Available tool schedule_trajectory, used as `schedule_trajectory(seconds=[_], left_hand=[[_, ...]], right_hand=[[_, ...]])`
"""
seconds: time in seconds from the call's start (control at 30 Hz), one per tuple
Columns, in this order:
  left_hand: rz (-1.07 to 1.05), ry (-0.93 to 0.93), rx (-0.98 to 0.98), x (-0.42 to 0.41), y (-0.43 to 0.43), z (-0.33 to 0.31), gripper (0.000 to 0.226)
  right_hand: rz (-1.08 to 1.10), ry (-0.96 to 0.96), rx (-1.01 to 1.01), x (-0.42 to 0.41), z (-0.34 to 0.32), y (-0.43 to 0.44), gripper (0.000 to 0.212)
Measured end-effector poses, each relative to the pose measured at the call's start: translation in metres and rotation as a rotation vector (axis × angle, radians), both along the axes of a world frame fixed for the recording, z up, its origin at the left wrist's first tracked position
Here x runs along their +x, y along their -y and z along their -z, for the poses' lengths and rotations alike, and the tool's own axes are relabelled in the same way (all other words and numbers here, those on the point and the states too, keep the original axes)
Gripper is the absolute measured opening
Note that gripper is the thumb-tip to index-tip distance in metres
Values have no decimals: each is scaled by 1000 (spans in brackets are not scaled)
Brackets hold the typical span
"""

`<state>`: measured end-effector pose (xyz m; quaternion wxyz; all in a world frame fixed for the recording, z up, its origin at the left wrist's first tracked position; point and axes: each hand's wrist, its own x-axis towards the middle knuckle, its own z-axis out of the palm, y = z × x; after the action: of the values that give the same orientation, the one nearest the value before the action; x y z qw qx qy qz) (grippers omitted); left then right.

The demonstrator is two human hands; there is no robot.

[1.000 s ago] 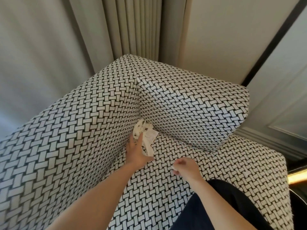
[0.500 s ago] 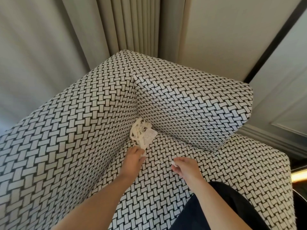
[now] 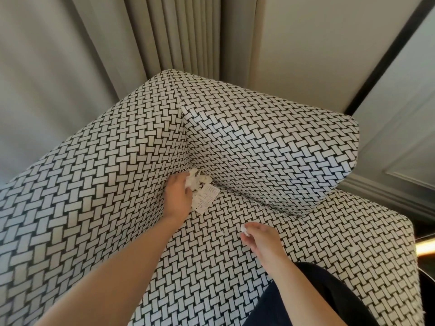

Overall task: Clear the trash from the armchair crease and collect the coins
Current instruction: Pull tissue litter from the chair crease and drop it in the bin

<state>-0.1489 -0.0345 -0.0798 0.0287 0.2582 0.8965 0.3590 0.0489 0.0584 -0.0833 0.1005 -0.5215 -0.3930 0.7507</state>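
Observation:
A black-and-white woven armchair fills the view. In the corner crease between armrest, back cushion and seat sits a crumpled white tissue, with a printed receipt lying just below it on the seat. My left hand reaches into that corner and its fingers curl round the tissue's left side. My right hand hovers over the middle of the seat and pinches a small white paper scrap. No coins show.
The back cushion leans over the seat at the right, the armrest rises at the left. Grey curtains and a wall stand behind. A dark-clothed leg rests on the seat's near right. Tiny white crumbs lie along the crease.
My left hand, which had drawn back from the paper half a second ago, has moved forward into the corner and closed on the tissue. My right hand has hardly shifted.

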Motion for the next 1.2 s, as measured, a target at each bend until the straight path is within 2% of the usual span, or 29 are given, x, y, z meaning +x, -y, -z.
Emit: schedule_trajectory(seconds=[0.1,0.17,0.27,0.4,0.53,0.63,0.73,0.9,1.0,1.1,1.2], left_hand=[[106,76,-196,-3,-21,2,70],[159,197,-311,-6,-34,5,77],[157,309,-456,-9,-47,11,71],[83,320,-652,-14,-50,16,58],[48,271,-463,-16,-32,22,38],[-13,261,-269,-6,-11,23,39],[-44,251,-174,10,7,23,41],[-104,292,-85,39,33,20,43],[-103,368,-80,55,48,17,36],[-124,444,-58,66,60,15,29],[-137,520,-56,76,67,11,34]], right_hand=[[15,-10,-18,0,3,-1,10],[26,-7,-32,-2,6,-2,10],[35,2,-43,-3,9,-3,10],[32,3,-50,-4,11,-4,12],[24,-1,-52,-4,9,-4,12],[8,5,-33,-3,7,-1,11],[-5,14,-3,1,5,3,10],[-20,-10,36,8,-6,11,12],[-43,-33,86,13,-16,15,10],[-153,-50,210,21,-25,21,10],[-272,-77,334,31,-34,28,9]])
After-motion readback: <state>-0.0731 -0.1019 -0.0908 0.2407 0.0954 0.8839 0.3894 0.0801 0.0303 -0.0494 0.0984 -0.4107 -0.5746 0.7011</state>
